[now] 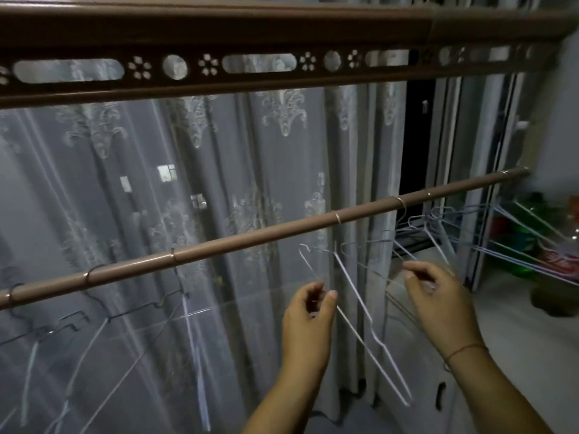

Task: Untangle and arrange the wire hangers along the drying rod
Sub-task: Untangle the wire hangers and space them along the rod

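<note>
Tangled wire hangers [369, 311] below brown rod [250, 242]

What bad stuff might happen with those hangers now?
1. The left hand pinches a white hanger whose hook sits below the rod, so it might slip and drop.
2. The right hand holds wires from the tangled bunch. A hard pull might drag other hangers off the rod or bend them.
3. Bare hook ends sit close to both hands and might poke.

On rod [250, 238], hangers [354, 290] spread L, bunched R; curtain [125, 183] behind; L hand [308, 321], R hand [438, 302] below rod, mid-R.
</note>
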`<state>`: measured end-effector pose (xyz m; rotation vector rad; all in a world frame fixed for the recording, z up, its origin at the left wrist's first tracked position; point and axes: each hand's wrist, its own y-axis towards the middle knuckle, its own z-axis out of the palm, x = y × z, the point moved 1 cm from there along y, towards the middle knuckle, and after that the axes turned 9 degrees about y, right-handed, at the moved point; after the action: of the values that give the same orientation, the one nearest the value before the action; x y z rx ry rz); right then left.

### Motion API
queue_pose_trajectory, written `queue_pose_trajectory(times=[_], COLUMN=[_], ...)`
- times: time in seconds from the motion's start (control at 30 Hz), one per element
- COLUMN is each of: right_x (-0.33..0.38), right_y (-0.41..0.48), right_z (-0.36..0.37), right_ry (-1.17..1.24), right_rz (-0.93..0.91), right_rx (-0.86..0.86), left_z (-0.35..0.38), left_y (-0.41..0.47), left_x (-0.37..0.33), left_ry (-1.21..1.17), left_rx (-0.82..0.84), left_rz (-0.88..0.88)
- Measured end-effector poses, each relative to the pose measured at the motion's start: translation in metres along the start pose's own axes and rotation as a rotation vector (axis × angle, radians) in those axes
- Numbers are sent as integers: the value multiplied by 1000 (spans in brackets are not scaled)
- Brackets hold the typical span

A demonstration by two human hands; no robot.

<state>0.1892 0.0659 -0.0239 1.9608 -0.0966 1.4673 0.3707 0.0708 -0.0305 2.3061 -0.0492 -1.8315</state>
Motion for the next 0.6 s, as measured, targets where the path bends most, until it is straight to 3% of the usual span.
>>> queue_pose_trajectory(times=[0.27, 0.43, 0.6], right_x=[-54, -64, -66], right_y=[72, 79, 79], right_z=[-23, -25, -15], right_ry=[-207, -99, 30], right_rz=[9, 89, 144], right_rx=[232, 355, 369], left_z=[80, 97, 94], left_y=[22, 23, 25], left_x=[6, 1, -2], left_ry=[-79, -100, -107], left_rx=[-10, -51, -119], left_rz=[-215, -262, -254])
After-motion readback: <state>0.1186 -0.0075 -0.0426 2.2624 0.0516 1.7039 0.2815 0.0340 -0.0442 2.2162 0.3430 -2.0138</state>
